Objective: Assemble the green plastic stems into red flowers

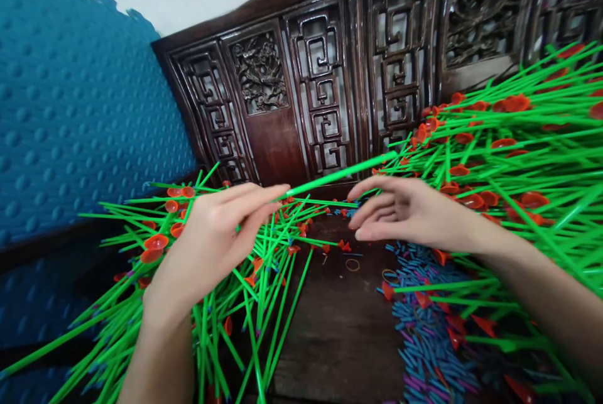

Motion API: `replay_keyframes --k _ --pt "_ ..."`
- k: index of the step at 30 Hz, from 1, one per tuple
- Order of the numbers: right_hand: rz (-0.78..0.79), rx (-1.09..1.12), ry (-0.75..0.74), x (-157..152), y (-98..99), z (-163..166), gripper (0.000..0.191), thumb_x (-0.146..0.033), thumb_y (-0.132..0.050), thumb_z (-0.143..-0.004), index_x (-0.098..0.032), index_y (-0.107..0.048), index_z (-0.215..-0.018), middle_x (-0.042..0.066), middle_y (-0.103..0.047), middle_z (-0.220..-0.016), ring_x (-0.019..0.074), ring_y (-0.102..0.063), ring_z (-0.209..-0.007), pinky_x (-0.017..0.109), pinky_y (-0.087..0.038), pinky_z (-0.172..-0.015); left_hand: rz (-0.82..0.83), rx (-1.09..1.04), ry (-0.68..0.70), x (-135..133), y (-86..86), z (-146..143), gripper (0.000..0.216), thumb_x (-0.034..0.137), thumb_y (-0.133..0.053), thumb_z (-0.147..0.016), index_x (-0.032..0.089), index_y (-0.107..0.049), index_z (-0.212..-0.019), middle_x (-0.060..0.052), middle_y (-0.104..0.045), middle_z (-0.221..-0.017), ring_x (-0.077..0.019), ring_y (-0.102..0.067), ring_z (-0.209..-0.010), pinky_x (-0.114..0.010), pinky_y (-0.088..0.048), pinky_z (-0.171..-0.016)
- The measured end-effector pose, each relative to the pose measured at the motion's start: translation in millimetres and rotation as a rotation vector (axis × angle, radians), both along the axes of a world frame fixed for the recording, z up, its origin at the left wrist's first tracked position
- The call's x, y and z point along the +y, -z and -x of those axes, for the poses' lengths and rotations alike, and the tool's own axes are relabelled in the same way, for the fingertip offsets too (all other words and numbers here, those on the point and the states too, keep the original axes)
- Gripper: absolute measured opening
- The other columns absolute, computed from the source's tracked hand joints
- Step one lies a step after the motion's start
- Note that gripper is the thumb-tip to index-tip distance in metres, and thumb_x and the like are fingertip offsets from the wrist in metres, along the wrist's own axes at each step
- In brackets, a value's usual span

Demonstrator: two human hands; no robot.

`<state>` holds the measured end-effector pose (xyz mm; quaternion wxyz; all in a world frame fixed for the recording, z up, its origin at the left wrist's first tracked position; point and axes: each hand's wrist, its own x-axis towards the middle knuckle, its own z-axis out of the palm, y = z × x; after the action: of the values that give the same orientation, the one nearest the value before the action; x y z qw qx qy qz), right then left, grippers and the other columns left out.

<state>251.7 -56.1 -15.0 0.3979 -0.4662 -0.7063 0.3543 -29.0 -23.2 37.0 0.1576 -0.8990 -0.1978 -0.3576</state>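
My left hand (211, 237) pinches one end of a green plastic stick (339, 173) that points up and to the right. Under it lies a pile of green sticks with orange cups (221, 291). My right hand (409, 210) hovers over the dark wooden surface (339, 328) with its fingers stretched toward the left, holding nothing. It is next to a heap of small blue and purple pieces (428, 341). A second, larger pile of green sticks with orange cups (527, 159) spreads to the right of that hand.
A carved dark wooden backrest (320, 90) rises behind the surface. Blue foam matting (70, 109) covers the left side. Loose orange cups (343, 245) and a rubber band (352, 264) lie between the piles.
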Motion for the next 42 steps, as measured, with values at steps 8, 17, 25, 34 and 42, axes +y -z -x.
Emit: replay_keyframes --k 8,17,25,34,42 --pt "0.140 -1.221 0.215 21.1 52.0 -0.8 0.035 0.004 -0.047 -0.083 -0.009 -0.071 -0.105 0.023 -0.070 -0.105 0.0319 -0.071 -0.100 0.034 -0.051 -0.075 -0.074 -0.257 -0.259 -4.5 -5.0 4.9 0.014 0.027 -0.064 -0.092 0.021 -0.075 -0.098 0.003 -0.077 -0.090 -0.0116 -0.069 -0.070 -0.022 -0.053 -0.068" --pt "0.171 -1.305 0.191 23.9 60.1 9.6 0.043 0.009 -0.042 -0.082 -0.006 -0.072 -0.110 0.025 -0.071 -0.109 0.0347 -0.069 -0.107 0.040 -0.052 -0.083 -0.053 -0.333 -0.303 -6.1 -6.1 8.3 0.013 0.030 -0.068 -0.090 0.023 -0.076 -0.096 0.004 -0.077 -0.089 -0.0111 -0.069 -0.071 -0.021 -0.052 -0.069" --pt "0.028 -1.172 0.200 25.4 62.1 6.4 0.029 0.000 -0.058 -0.075 -0.009 -0.074 -0.097 0.020 -0.074 -0.096 0.0321 -0.073 -0.089 0.034 -0.051 -0.070 -0.078 -0.296 -0.280 -5.9 -6.5 7.0 0.010 0.029 -0.069 -0.089 0.022 -0.076 -0.093 0.005 -0.077 -0.085 -0.0094 -0.066 -0.066 -0.020 -0.051 -0.067" --pt "-0.472 -0.031 0.303 -1.2 -5.4 7.1 0.017 -0.036 -0.067 -0.085 -0.021 -0.074 -0.088 0.002 -0.077 -0.086 0.0174 -0.072 -0.079 0.028 -0.058 -0.071 0.026 -0.289 -0.338 -6.6 -8.8 6.6 0.012 0.032 -0.070 -0.087 0.021 -0.076 -0.084 0.005 -0.073 -0.073 -0.0078 -0.061 -0.059 -0.020 -0.047 -0.060" --pt "-0.529 0.309 0.399 -12.9 -15.8 19.5 0.012 -0.027 -0.079 -0.076 -0.021 -0.074 -0.085 0.001 -0.077 -0.084 0.0166 -0.074 -0.078 0.030 -0.063 -0.077 0.052 -0.215 -0.309 -5.6 -7.5 4.4 0.012 0.034 -0.073 -0.083 0.023 -0.076 -0.079 0.007 -0.072 -0.069 -0.0072 -0.056 -0.050 -0.020 -0.047 -0.058"
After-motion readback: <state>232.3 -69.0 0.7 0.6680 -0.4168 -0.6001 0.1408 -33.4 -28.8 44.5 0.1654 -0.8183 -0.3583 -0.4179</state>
